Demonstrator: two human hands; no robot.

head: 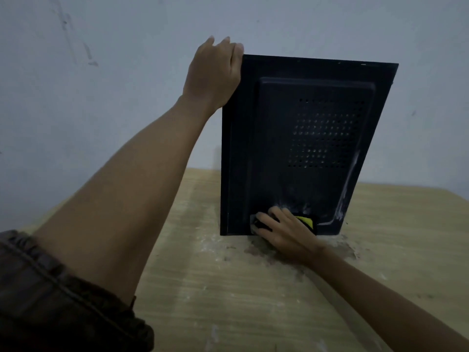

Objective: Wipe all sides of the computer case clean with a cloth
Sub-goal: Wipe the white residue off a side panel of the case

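Computer case [304, 138]: standing on end on the far part of the wooden table [228, 288], close to the pale wall [101, 72], broad side panel facing near. Gripping its top left corner with the left hand [215, 72], fingers curled over the upper edge. Pressing a yellow and dark cloth [305, 221] against the bottom of the panel with the right hand [281, 232], fingers bent around it, just above where the case meets the table. Working, by the look of it, on this one side, with whitish streaks [350, 181] showing along the right of the raised panel and near the cloth. Doing it well probably means bracing firmly at the top so the case is not sliding or tipping under the push; wiping in long overlapping strokes up towards the vent holes [327, 133]; following the raised border where residue is gathering; going lightly over the holes to avoid pushing dirt through; turning the cloth to a fresh face before moving to the other sides.
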